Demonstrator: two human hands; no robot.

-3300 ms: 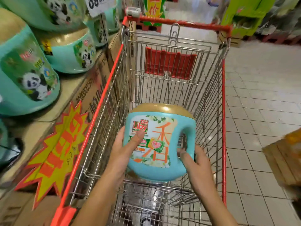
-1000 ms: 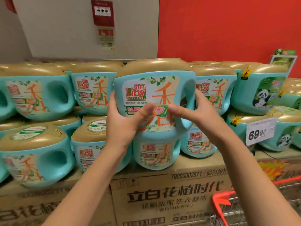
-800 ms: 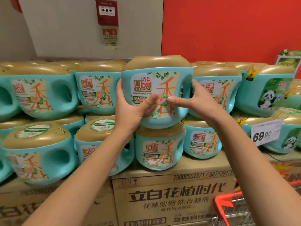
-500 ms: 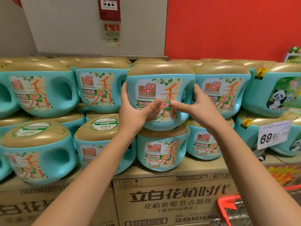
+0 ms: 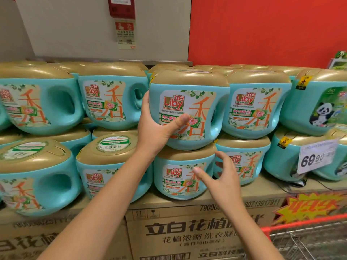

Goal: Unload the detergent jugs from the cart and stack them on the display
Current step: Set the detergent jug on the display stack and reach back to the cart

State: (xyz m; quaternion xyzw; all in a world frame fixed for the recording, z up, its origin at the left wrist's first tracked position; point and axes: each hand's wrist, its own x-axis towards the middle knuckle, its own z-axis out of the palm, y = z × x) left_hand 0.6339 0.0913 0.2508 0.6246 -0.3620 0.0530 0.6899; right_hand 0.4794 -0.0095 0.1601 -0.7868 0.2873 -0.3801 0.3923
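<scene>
A teal detergent jug (image 5: pixel 195 102) with a gold lid and a Liby label sits in the upper row of the display, on top of a lower jug (image 5: pixel 180 177). My left hand (image 5: pixel 155 128) grips its left side, thumb across the label. My right hand (image 5: pixel 223 181) hangs free in front of the lower row, fingers spread and holding nothing. A corner of the red-rimmed wire cart (image 5: pixel 304 239) shows at the bottom right.
Matching jugs fill both rows to left (image 5: pixel 110 102) and right (image 5: pixel 257 106), with panda-label jugs (image 5: pixel 323 107) at far right. They stand on cardboard cartons (image 5: pixel 197 233). A 69.90 price tag (image 5: pixel 317 156) and a starburst sign (image 5: pixel 309 207) hang at right.
The jug came out of the cart and now rests on the upper row. My right hand has let go of it and dropped toward me; the left still holds it.
</scene>
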